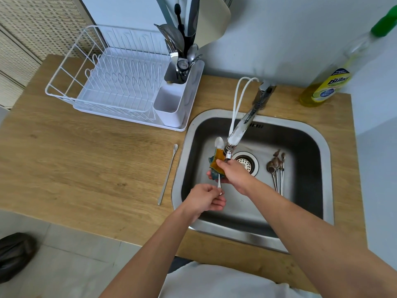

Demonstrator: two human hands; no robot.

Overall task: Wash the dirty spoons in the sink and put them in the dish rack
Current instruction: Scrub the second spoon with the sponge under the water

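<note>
Spoons are spread over three places on the wooden worktop (86,160). At its back left stands the white wire dish rack (111,82), whose cutlery holder (178,82), on the rack's right side, carries clean cutlery in its rear compartment; the front compartment shows nothing inside. One long-handled spoon (168,173) lies on the worktop just beside the sink's left rim, bowl towards the rack. Over the left part of the steel sink (305,134) the left hand (204,200) pinches the handle end of a spoon (219,145), its bowl pointing up beside the tap spout (238,130). The right hand (233,172) is clamped around an orange and blue sponge (216,163) wrapped about that spoon's stem, close under the tap's nozzle. I cannot tell whether water runs. Right of the drain (246,162), a bunch of dirty spoons (277,171) smeared brown lies on the sink floor, handles towards the near rim. At the worktop's back right corner stands a bottle of yellow dish liquid (328,82) with a green cap.
</note>
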